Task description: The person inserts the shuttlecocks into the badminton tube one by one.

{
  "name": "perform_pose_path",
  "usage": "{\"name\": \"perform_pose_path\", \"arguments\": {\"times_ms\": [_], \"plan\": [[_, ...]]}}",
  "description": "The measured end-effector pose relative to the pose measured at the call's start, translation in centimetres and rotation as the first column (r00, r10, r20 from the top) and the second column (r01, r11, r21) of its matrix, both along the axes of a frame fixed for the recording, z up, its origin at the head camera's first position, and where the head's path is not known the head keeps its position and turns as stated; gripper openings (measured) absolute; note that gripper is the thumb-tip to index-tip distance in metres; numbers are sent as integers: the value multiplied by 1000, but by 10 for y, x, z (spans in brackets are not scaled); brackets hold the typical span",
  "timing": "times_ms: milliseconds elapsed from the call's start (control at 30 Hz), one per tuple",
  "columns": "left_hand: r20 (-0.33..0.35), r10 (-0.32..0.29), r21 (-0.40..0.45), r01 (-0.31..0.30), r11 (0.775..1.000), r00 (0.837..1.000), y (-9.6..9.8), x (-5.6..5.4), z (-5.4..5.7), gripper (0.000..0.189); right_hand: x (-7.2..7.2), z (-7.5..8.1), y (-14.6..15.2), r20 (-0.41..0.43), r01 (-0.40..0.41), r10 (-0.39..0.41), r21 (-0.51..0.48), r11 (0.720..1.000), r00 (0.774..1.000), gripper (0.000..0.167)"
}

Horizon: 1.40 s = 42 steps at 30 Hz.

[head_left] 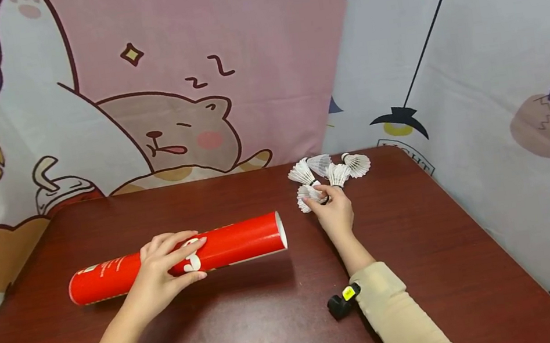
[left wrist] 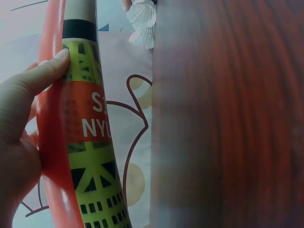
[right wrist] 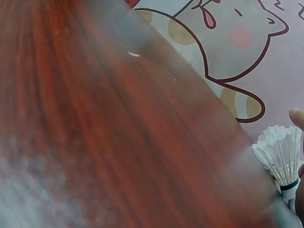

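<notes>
Nearest, below the red tube (head_left: 243, 242), beige sleeves (head_left: 399, 306) are covering the person's forearms, and a black wrist camera (head_left: 343, 301) is sitting at the right cuff. The table (head_left: 244, 328) is stretching out beneath and around the tube.

The left hand (head_left: 157, 273) is grasping the tube around its middle, thumb on the near side, fingers reaching over the top. The tube's right end is facing the shuttlecocks and seems to be hanging above the table, judging by the shadow under it. A loosening grip could be letting the smooth, round wall slip or roll, and anything inside could be spilling from the open mouth. That mouth is showing a pale inner wall; whether anything is lying deeper inside cannot be told.

Farther off, beyond the tube's open end and to its right, the right hand (head_left: 337, 212) is bending its thumb and fingers about the nearest shuttlecock (head_left: 307, 199); whether they are pinching it or only touching cannot be told. Too hard a squeeze could be deforming its skirt, and a nudge could be pushing neighbours over the table's far edge. Four other shuttlecocks (head_left: 357, 164) are lying clustered just past it. Behind the tube, a cartoon backdrop (head_left: 258, 51) is hanging.
</notes>
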<state>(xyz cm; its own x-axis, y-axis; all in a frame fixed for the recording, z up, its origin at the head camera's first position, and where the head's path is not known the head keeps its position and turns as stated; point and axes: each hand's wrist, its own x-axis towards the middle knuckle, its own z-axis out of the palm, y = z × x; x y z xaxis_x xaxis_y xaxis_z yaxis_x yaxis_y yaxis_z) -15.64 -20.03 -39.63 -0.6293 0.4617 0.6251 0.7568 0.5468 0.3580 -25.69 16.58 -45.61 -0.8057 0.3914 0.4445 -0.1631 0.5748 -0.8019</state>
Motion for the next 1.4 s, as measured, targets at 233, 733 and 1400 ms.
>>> {"name": "perform_pose_path", "arguments": {"times_ms": [233,733,1400], "plan": [[-8,8,4,-8,1000,1000,-2,1,0,63,-3,-2,-3,68,1,-6,73,997,998,37],[3,2,3,-2,1000,1000,0,0,-1,63,6,-1,3,61,4,-7,51,999,998,17],[7,-7,8,7,1000,1000,0,1,1,62,13,9,7,-25,-13,14,44,999,1000,10]]}}
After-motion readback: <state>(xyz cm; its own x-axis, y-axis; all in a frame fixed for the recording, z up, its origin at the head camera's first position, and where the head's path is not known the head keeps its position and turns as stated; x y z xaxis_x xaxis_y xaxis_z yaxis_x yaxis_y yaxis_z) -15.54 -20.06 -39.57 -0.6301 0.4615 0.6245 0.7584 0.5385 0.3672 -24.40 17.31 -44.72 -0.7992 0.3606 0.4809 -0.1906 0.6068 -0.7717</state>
